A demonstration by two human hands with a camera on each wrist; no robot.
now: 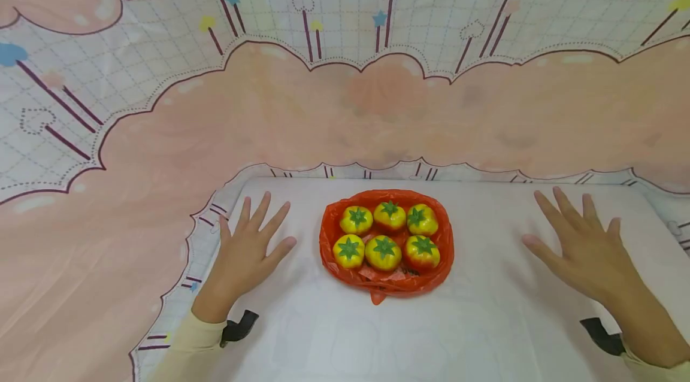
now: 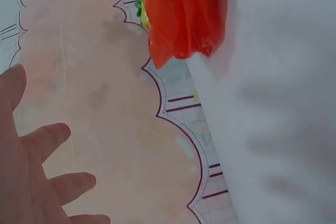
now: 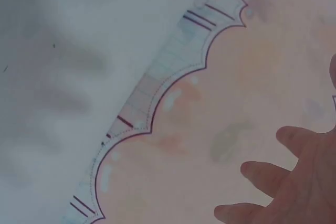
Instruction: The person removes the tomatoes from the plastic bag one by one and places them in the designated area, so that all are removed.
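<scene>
In the head view a red plastic bag [image 1: 377, 284], its rim spread into an oval, lies on the white table with several yellow-and-red, tomato-like fruits in two rows, each topped by a green star-shaped leaf cap; one is the front middle fruit [image 1: 383, 254]. My left hand [image 1: 245, 256] hovers left of the bag, fingers spread and holding nothing. On the other side, my right hand [image 1: 587, 250] is likewise spread, apart from the bag. Part of the red bag [image 2: 184, 14] shows at the top of the left wrist view, and a small piece of it in the right wrist view.
The white table [image 1: 399, 340] has a back edge just behind the bag. A patterned pink-and-white cloth [image 1: 345, 118] hangs behind and continues along the left side. Black straps [image 1: 239, 327] sit at both wrists, by the cream sleeves [image 1: 185, 343].
</scene>
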